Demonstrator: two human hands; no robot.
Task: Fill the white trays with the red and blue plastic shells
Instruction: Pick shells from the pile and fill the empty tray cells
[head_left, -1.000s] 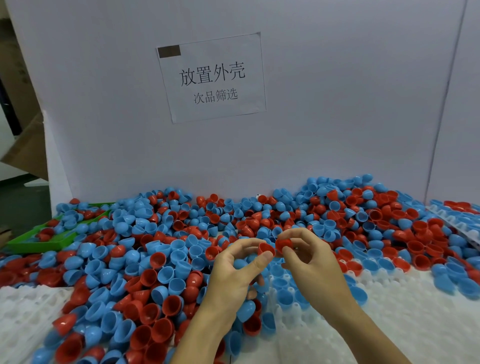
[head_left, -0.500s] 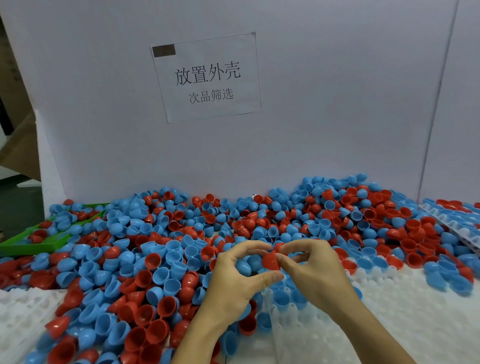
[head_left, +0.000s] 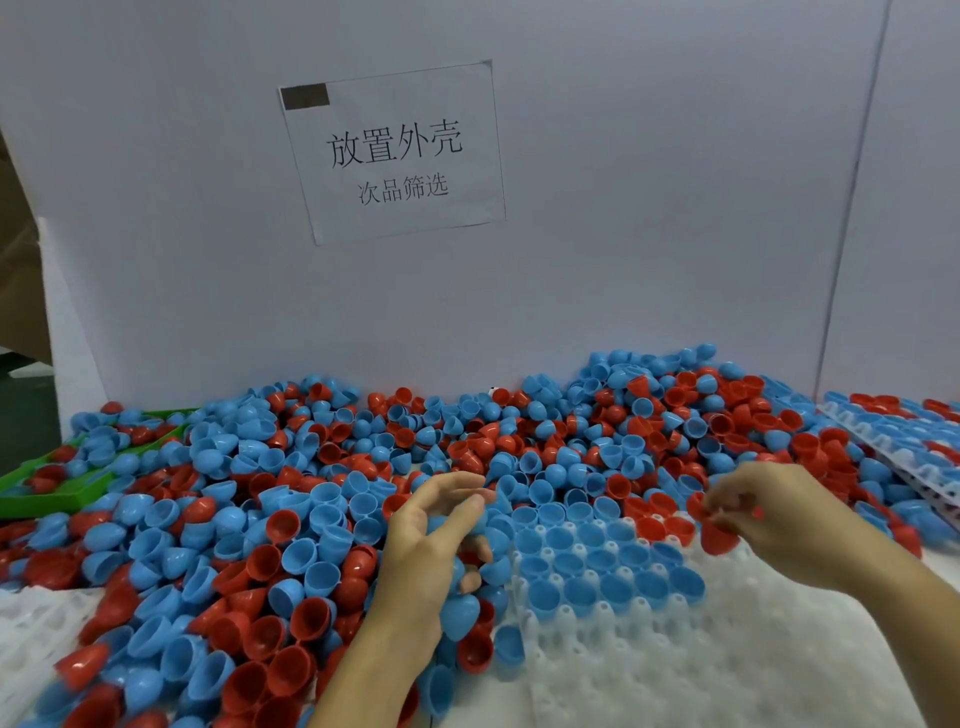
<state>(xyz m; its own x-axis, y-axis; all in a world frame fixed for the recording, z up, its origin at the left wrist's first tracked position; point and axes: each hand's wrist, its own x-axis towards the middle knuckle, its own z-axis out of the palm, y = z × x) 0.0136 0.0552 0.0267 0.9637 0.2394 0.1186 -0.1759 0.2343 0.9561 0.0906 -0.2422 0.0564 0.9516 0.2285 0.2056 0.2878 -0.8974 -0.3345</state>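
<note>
Loose red and blue shells (head_left: 291, 525) lie heaped across the bench. In front of me is a white tray (head_left: 691, 670); several of its far pockets hold blue shells (head_left: 597, 564), and the near pockets are bare. My left hand (head_left: 426, 551) hovers at the tray's left edge, its fingers curled round blue shells (head_left: 460, 613) in the palm. Above the tray's right far corner, my right hand (head_left: 774, 519) pinches a red shell (head_left: 719, 538) in its fingertips.
A second white tray (head_left: 31, 629) shows at the lower left, partly under the heap. A filled tray (head_left: 893, 447) leans at the far right. A green tray (head_left: 57, 499) holds shells at the left. A white board with a paper sign (head_left: 395, 150) walls the back.
The hands were together, pinching red shells between them. They have drawn apart: the right hand went right with a red shell, and the left hand sank toward the tray's left edge.
</note>
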